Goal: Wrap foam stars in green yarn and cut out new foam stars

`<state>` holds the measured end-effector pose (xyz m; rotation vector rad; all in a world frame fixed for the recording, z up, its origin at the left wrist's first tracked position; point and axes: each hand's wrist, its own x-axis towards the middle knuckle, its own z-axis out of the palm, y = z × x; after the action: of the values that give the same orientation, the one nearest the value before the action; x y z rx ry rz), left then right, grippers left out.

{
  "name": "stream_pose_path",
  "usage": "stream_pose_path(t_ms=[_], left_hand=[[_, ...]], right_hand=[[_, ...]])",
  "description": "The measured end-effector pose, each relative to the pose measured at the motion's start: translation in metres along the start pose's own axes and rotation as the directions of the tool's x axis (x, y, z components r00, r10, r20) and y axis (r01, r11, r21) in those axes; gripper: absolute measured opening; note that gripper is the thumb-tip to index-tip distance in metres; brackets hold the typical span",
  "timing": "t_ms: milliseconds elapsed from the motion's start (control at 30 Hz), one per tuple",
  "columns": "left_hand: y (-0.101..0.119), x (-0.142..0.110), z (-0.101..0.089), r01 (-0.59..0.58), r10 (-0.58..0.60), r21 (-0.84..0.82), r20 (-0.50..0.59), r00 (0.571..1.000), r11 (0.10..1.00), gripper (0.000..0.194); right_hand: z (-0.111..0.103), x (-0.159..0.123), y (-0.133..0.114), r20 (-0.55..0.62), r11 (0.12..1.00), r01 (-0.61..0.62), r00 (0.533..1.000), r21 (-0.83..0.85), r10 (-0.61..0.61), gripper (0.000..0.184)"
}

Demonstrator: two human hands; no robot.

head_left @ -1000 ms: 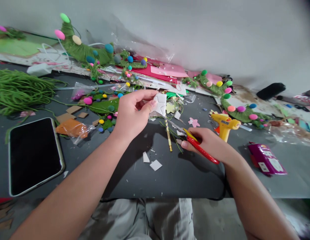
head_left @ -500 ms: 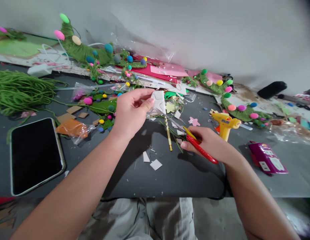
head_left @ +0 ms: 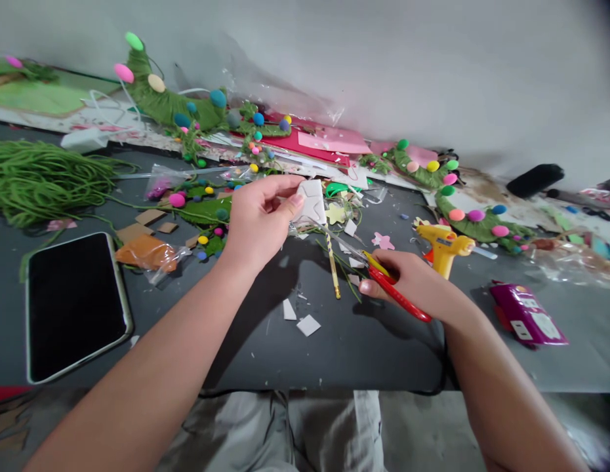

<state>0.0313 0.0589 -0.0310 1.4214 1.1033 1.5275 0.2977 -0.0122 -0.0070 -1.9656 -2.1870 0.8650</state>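
My left hand (head_left: pixel 258 219) pinches a small white foam piece (head_left: pixel 312 200) between thumb and fingers, held above the dark grey table (head_left: pixel 334 341). My right hand (head_left: pixel 416 285) grips red-and-yellow-handled scissors (head_left: pixel 384 278); their blades reach up and left to the lower edge of the white piece. Two white offcuts (head_left: pixel 300 318) lie on the table below the hands. A yellow striped pencil (head_left: pixel 332 265) lies between my hands.
A dark tablet (head_left: pixel 76 305) lies at left, a green cord bundle (head_left: pixel 39 177) behind it. A yellow glue gun (head_left: pixel 445 246) and a purple packet (head_left: pixel 526 314) sit at right. Green wrapped shapes with coloured pompoms (head_left: pixel 177 108) and foam sheets line the wall.
The left hand has turned the white piece slightly and drawn it a little left against the scissor blades. The right hand has hardly moved. The view shifted slightly.
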Motion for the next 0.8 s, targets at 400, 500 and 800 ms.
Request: stream_pose_path(t_ms=[400, 500, 800], left_hand=[[0.004, -0.0005, 0.0005, -0.01, 0.01, 0.0, 0.021, 1.0, 1.0, 0.025], [0.004, -0.0005, 0.0001, -0.012, 0.012, -0.01, 0.015, 1.0, 1.0, 0.023], [0.0032, -0.0007, 0.0013, -0.029, 0.031, -0.048, 0.041, 0.999, 0.998, 0.024]], right_hand=[[0.0002, 0.0003, 0.0006, 0.012, 1.0, -0.008, 1.0, 0.014, 0.008, 0.055], [-0.0003, -0.0004, 0.0, 0.005, 1.0, -0.011, 1.0, 0.001, 0.011, 0.057], [-0.0003, -0.0009, -0.0001, 0.019, 0.999, -0.038, 0.999, 0.008, 0.038, 0.052]])
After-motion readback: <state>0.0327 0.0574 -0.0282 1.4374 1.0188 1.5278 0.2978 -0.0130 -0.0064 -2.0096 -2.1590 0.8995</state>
